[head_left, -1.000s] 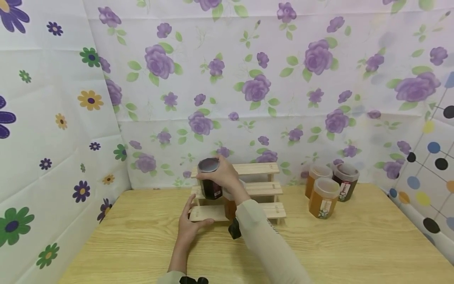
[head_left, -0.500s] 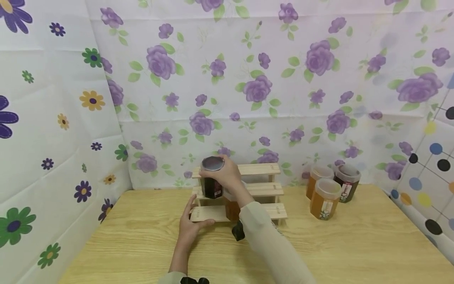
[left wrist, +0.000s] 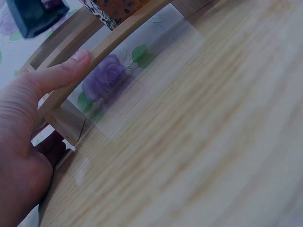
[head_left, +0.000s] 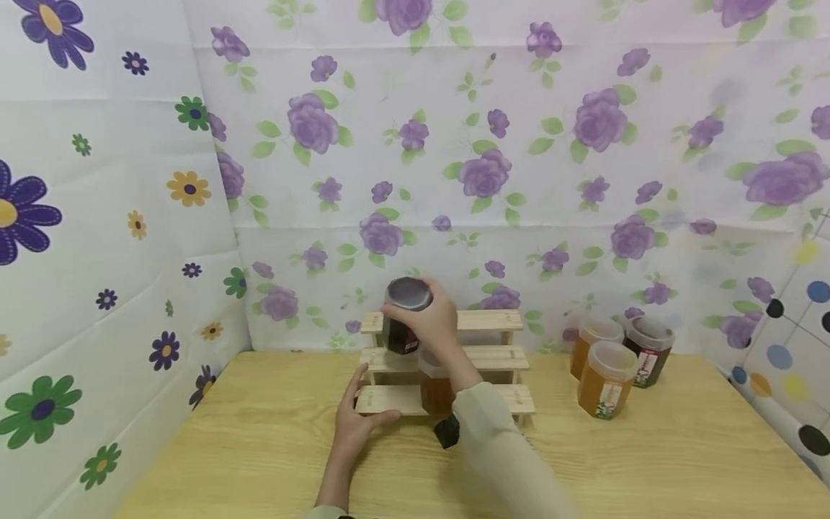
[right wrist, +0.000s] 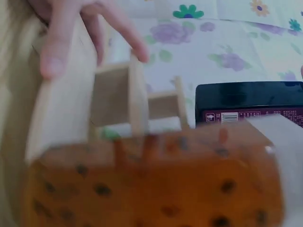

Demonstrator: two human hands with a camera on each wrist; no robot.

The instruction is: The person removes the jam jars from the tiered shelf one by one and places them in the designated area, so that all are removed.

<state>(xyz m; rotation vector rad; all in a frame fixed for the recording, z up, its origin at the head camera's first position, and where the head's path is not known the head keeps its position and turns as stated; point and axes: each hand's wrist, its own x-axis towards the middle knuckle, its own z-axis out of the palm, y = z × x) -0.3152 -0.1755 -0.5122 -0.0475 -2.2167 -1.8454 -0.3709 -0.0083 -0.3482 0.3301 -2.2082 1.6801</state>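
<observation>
The left hand (head_left: 357,425) is nearer, its thumb (left wrist: 66,73) pointing right and its fingers (head_left: 354,383) reaching far, holding on. Some of those fingers are hidden, so how much they bend is hard to tell. The right hand (head_left: 436,318) reaches farther, bent in a grip. The right arm (head_left: 463,375) slants in from the near right.

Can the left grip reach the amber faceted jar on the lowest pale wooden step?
Probably yes: the left grip touches that step at its left end, and bare board leads to the jar. The right forearm may crowd the jar's right side.
</observation>
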